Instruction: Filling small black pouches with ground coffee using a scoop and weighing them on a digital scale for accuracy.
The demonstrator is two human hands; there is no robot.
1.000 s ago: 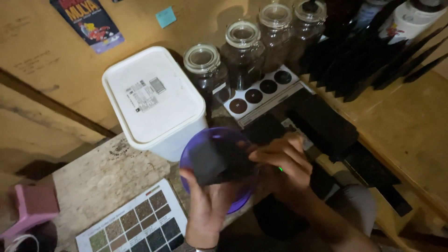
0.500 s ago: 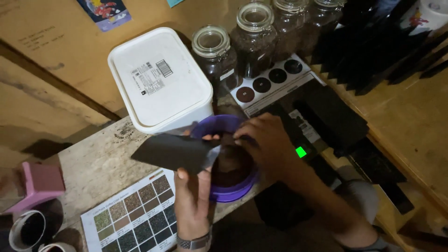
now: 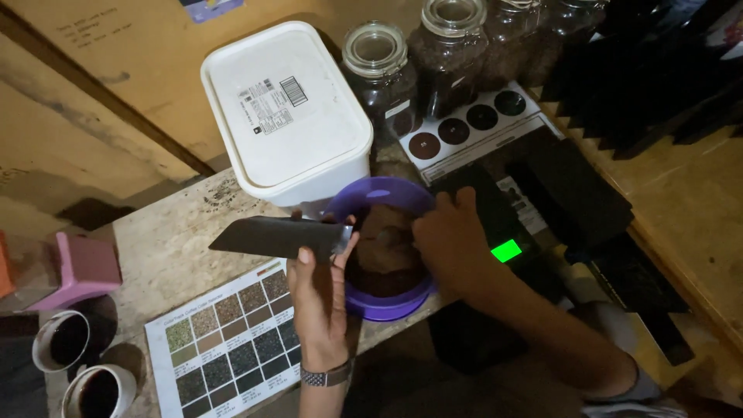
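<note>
Left of centre, left hand (image 3: 321,298) closed on a flat black pouch (image 3: 279,236), thumb over its right end, pouch lying level and pointing toward the frame's left, its mouth just at the rim of the purple bowl (image 3: 387,310). At centre, bowl filled with dark brown grounds or beans, which of the two hard to tell in the dim light. Just right of that, right hand (image 3: 449,244) curled down into the bowl, fingers bent among the dark contents; whether gripping a scoop or only the contents, impossible to tell, fingertips hidden. Below the pouch, a printed colour chart (image 3: 224,348) of brown swatches on the worktop; lower left, two cups (image 3: 77,364), partly cut by the frame edge. Above the bowl, a white lidded tub (image 3: 286,108), touching or nearly touching the bowl's far rim. Upper right, glass jars (image 3: 379,70) of dark contents, tops cropped. Right of the hand, a small green light (image 3: 507,250) on a dark device, its shape lost in shadow.
</note>
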